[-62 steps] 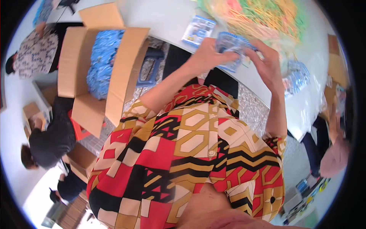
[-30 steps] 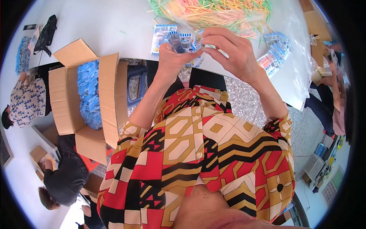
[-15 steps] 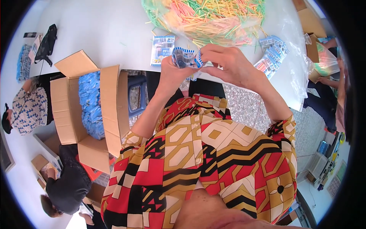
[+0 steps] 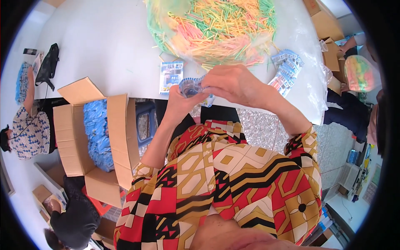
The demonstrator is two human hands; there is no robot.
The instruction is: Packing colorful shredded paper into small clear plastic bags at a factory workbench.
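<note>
Over the table's near edge, my left hand [image 4: 180, 104] is closed round the lower left side of a small plastic pouch [image 4: 190, 86] with a blue-and-white striped rim. The pouch's mouth gapes upward. My right hand [image 4: 235, 85] has its fingers pinched together at the right side of that mouth; its fingertips partly hide the rim. A flat packet [image 4: 171, 77] of the same kind lies on the table, just beyond my left hand. To the right, several more such packets [image 4: 288, 66] lie overlapping in a fanned stack.
A large clear bag [image 4: 160, 31] of pink, yellow and green sticks lies open on the white table [image 4: 104, 46]. An open carton [image 4: 123, 143] of blue packets stands at my left, beside a blue stool [image 4: 146, 123]. Other people work at left and right.
My view has shifted, so the table and bag sit differently in the picture. My right fingers have drawn closer together at the pouch's mouth. At the right, a co-worker's filled bag shows more fully.
</note>
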